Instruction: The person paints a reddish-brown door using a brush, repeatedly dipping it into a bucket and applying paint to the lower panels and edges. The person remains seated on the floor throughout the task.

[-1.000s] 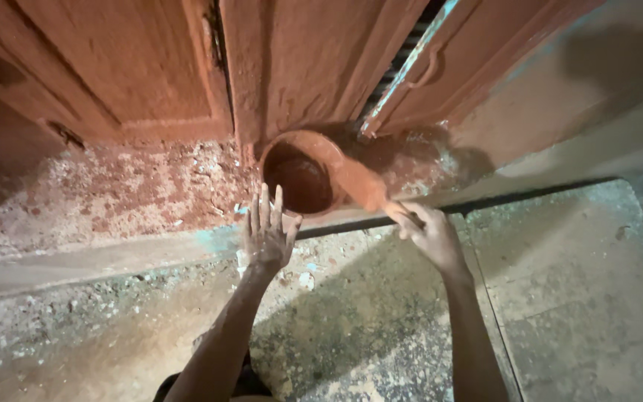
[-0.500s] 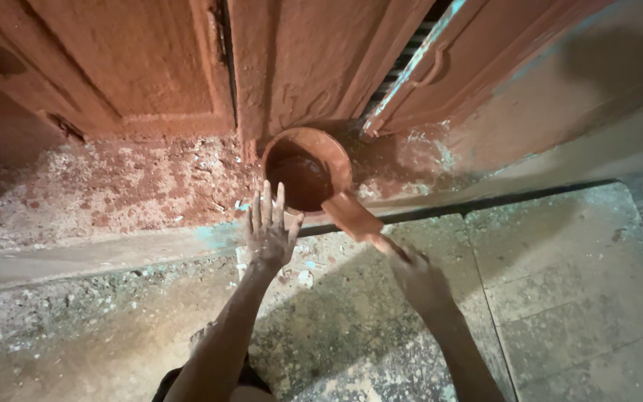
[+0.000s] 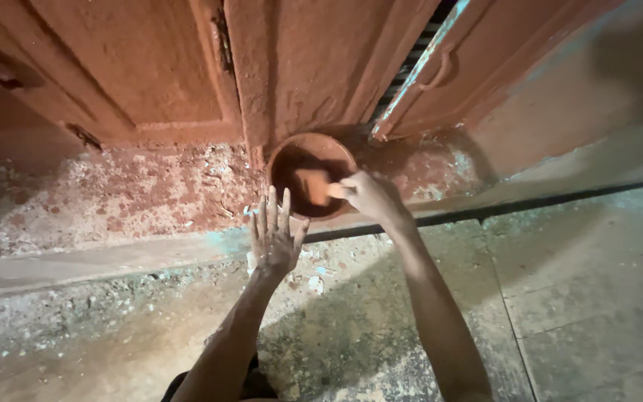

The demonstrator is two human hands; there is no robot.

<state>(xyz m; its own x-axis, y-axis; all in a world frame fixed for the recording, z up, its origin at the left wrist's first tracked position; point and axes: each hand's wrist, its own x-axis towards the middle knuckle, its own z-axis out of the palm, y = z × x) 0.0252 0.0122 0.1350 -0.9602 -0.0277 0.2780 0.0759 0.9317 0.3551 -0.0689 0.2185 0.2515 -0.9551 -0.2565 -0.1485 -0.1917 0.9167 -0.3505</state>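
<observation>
— Brush (image 3: 312, 186)?
— Gripped by right hand (image 3: 370, 195), bristles down in red paint inside round bowl (image 3: 340, 151), at foot of red wooden door (image 3: 292, 67).
— Left hand (image 3: 273, 237)?
— Empty, fingers spread wide, flat on stone step (image 3: 113, 257) just near of bowl.

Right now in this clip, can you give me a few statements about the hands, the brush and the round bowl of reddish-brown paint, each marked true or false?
1. The right hand holds a flat paint-coated brush inside the round bowl of reddish-brown paint. True.
2. The left hand grips the bowl's rim. False: it lies flat, fingers spread, on the ledge just in front of the bowl.
3. The bowl stands at the foot of the reddish-brown wooden door. True.
4. The bowl is tipped over, spilling paint. False: it sits upright.
5. The pale concrete floor is freshly painted reddish-brown. False: it is bare and grey.
</observation>
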